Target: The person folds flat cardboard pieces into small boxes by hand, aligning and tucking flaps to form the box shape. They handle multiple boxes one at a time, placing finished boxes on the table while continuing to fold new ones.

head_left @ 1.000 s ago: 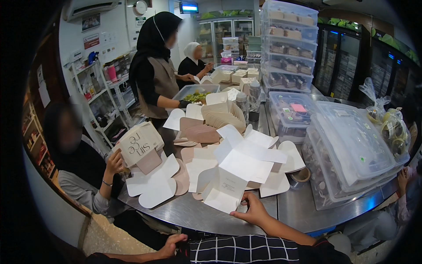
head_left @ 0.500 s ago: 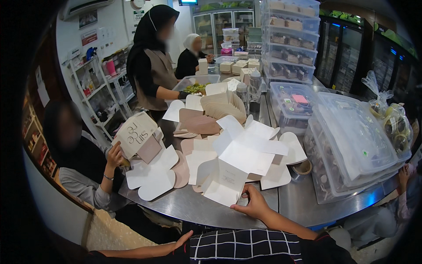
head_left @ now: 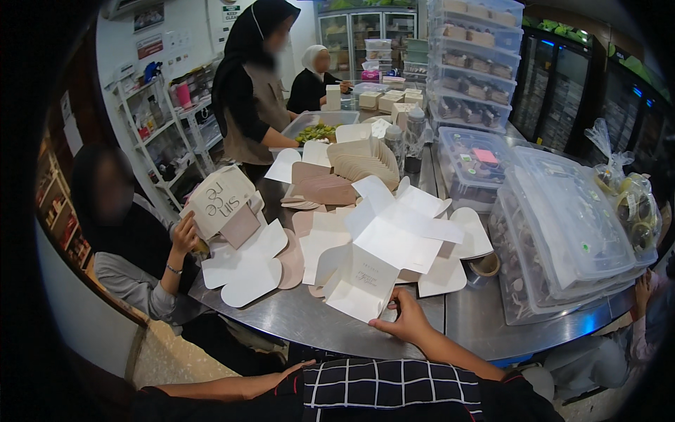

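My right hand (head_left: 408, 320) pinches the near right corner of a partly folded white cardboard box (head_left: 360, 281), thumb and fingers at its edge. The box stands open toward me, its side walls raised and small print on its inner back wall. Just behind it lies another unfolded white box blank (head_left: 397, 239), its flaps spread. My left hand (head_left: 294, 374) is low by my checked apron (head_left: 394, 387), off the table and away from the boxes; its fingers are mostly hidden.
Flat beige blanks (head_left: 362, 165) and pinkish ones (head_left: 316, 188) are stacked beyond. At left a seated person holds a folded box (head_left: 223, 200); another person stands by a tub of greens (head_left: 316, 131). Clear plastic containers (head_left: 562, 218) and a tape roll (head_left: 484, 265) are at right.
The view has shifted slightly. My right hand keeps its hold on the box corner. The standing person's hand has moved at the tub of greens.
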Tool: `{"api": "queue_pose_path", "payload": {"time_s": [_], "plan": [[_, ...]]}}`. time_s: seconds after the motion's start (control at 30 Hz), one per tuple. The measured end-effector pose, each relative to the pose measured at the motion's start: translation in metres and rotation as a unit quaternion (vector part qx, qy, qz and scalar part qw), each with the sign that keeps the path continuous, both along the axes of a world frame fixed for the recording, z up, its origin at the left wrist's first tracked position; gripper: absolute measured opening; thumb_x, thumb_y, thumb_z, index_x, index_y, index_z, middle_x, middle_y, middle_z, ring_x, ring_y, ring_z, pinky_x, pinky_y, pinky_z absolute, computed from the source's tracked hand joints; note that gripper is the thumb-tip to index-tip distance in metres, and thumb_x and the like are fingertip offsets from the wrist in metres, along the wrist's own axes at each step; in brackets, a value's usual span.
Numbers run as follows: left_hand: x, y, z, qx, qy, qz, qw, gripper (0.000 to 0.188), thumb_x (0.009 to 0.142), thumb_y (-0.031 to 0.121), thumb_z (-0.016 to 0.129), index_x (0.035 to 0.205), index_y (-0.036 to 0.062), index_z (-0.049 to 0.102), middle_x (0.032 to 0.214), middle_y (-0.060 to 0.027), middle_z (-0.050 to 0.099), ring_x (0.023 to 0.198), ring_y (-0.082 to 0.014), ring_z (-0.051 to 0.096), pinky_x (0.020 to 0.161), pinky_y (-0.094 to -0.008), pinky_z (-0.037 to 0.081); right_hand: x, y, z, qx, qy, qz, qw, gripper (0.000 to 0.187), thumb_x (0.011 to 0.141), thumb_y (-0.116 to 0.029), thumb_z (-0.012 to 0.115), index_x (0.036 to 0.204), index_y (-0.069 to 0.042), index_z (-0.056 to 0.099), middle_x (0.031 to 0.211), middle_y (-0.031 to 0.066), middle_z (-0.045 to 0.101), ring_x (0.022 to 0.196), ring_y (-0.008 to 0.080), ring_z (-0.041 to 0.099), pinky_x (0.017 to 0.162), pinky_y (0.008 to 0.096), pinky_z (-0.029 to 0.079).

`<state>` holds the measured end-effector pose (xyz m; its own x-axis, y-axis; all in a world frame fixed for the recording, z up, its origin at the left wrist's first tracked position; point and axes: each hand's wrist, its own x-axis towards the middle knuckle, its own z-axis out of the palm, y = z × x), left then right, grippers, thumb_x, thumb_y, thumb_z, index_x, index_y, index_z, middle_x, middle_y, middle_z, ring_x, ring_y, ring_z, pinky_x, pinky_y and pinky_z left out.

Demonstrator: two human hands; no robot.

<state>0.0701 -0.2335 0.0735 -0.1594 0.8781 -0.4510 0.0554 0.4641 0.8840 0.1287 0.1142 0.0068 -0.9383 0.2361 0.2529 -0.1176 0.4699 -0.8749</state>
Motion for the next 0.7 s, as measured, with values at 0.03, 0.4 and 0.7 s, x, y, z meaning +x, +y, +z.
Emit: {"api": "queue_pose_path", "payload": {"time_s": [0.03,0.4,0.7], "plan": [[0.000,0.000,0.007,-0.009,0.011,0.003,1.000,0.093,0.090,0.051,0.057,0.152,0.0038,0.006,0.149,-0.0241,0.030,0.137,-0.0316,0.032,0.113,-0.0401,0.023,0.000,0.001,0.000,0.005,-0.010,0.002,1.000,0.062,0.066,-0.033,0.087,0.104,-0.002,0.048,0.107,0.0118,0.057,0.095,0.0210,0.059,0.080,0.0315,0.052],[0.003,-0.030,-0.046,-0.002,-0.162,-0.026,0.986,0.060,0.087,0.031,0.063,0.134,-0.0019,0.044,0.135,-0.0192,0.051,0.119,-0.0267,0.052,0.102,-0.0354,0.040,-0.001,0.000,0.000,0.004,-0.012,-0.006,1.000,0.061,0.065,-0.033,0.086,0.102,-0.001,0.049,0.108,0.0130,0.057,0.097,0.0225,0.060,0.081,0.0328,0.053],[-0.003,-0.047,-0.097,0.046,-0.079,-0.085,0.992,0.063,0.086,0.031,0.066,0.135,-0.0010,0.045,0.139,-0.0165,0.048,0.122,-0.0233,0.050,0.104,-0.0348,0.037,-0.001,-0.001,-0.002,-0.001,-0.008,-0.009,1.000,0.063,0.065,-0.034,0.086,0.103,-0.001,0.049,0.108,0.0132,0.056,0.097,0.0223,0.059,0.081,0.0330,0.052]]}}
